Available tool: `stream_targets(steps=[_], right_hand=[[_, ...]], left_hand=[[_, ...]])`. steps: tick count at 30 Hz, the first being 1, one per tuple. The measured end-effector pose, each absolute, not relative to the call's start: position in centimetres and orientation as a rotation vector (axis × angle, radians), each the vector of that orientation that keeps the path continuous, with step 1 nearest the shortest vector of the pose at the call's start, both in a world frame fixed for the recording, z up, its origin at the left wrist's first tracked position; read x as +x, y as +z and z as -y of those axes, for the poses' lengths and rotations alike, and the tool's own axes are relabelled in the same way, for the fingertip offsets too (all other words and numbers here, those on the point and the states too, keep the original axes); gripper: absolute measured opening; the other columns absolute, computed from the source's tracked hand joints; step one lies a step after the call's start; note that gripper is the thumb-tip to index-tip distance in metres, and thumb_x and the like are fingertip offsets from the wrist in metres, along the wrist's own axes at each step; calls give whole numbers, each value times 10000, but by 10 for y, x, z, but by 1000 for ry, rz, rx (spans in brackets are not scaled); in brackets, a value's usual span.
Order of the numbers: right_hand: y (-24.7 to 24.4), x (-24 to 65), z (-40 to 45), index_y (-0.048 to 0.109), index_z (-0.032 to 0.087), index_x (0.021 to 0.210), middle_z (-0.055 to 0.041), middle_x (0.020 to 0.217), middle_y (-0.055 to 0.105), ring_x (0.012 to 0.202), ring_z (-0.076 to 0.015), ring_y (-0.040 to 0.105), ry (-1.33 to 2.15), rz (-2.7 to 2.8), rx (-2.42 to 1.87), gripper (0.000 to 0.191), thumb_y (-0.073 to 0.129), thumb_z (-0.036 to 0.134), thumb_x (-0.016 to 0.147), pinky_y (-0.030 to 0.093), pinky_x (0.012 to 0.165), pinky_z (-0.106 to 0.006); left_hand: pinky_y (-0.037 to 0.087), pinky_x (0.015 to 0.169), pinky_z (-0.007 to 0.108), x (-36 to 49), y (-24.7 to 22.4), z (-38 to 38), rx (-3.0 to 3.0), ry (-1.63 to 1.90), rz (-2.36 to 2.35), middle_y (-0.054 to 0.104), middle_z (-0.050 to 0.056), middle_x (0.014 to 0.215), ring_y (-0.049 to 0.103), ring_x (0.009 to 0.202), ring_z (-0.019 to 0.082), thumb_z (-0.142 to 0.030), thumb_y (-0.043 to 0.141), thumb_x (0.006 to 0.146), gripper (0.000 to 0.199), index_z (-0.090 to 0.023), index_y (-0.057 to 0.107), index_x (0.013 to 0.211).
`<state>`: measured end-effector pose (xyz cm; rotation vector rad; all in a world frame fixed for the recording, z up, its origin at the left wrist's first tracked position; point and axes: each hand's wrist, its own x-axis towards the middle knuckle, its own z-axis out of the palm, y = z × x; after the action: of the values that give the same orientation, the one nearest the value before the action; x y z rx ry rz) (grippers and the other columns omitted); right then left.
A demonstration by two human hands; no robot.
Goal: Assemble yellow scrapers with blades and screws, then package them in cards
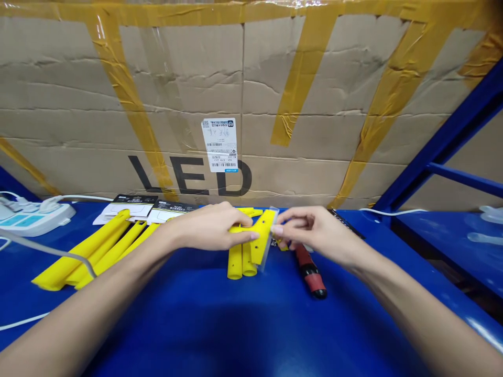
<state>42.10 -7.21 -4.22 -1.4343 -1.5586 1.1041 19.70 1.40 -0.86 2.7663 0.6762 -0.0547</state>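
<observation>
Clamping the yellow head (pixel 262 238), left hand (pixel 215 228) seemingly steadies it while right hand (pixel 320 231) pinches clear strip (pixel 268 252) along its edge.

Left hand (pixel 214 226) gripping a yellow piece (pixel 262 238), right hand (pixel 316 230) at its clear strip (pixel 269 248), red-black handle (pixel 310 272) on blue table (pixel 346 330)

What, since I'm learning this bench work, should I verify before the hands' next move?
1. Left hand holding the yellow T-shaped plastic piece: ok.
2. Right hand at the thin clear strip along that piece's edge: ok.
3. Right fingertips pinching the strip firmly: cannot tell.
4. Red-and-black cylindrical tool handle resting on the blue tabletop: ok.
5. Whole tool in sight: not ok; its far end is lost behind the right hand.
6. White rectangular power strip away from both hands: ok, at far left.
</observation>
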Motion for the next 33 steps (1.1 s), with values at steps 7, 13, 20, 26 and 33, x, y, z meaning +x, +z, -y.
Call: stream_targets(steps=[7, 13, 20, 26, 33], right_hand=[[-31, 419, 27, 674, 211, 766, 2, 746, 770, 714, -167, 715, 373, 2195, -1755, 174, 671, 43, 720, 482, 646, -251], [-56, 402, 9, 679, 211, 752, -48, 809, 750, 698, -200, 657, 197, 2236, -1928, 139, 688, 81, 703, 368, 576, -282], [-69, 402, 4, 619, 209, 670, -21, 697, 688, 606, -161, 579, 178, 2234, -1895, 147, 673, 73, 680, 317, 554, -272], [-60, 404, 14, 540, 204, 709, 24, 692, 670, 634, -115, 581, 168, 2198, -1636, 164, 655, 100, 762, 387, 623, -229], [-56, 392, 28, 533, 194, 698, -13, 640, 562, 595, -146, 458, -502, 2398, -936, 271, 510, 87, 946, 308, 576, -284]], left_hand=[[263, 539, 284, 179, -2, -33, 2705, -169, -888, 590, -9, 646, 465, 567, 125, -496, 482, 953, 420, -188, 568, 682], [265, 536, 283, 181, -9, -39, 2684, -215, -932, 645, 14, 686, 500, 589, 138, -543, 454, 946, 455, -178, 629, 739], [283, 546, 273, 182, -12, -40, 2672, -305, -941, 625, 14, 680, 501, 587, 139, -538, 473, 942, 438, -187, 618, 724], [267, 532, 276, 182, -16, -41, 2650, -327, -916, 560, -4, 616, 418, 531, 126, -537, 475, 940, 442, -192, 595, 690], [269, 497, 267, 183, -17, -40, 2639, -284, -861, 535, -14, 591, 434, 510, 126, -580, 451, 937, 468, -199, 581, 698]])
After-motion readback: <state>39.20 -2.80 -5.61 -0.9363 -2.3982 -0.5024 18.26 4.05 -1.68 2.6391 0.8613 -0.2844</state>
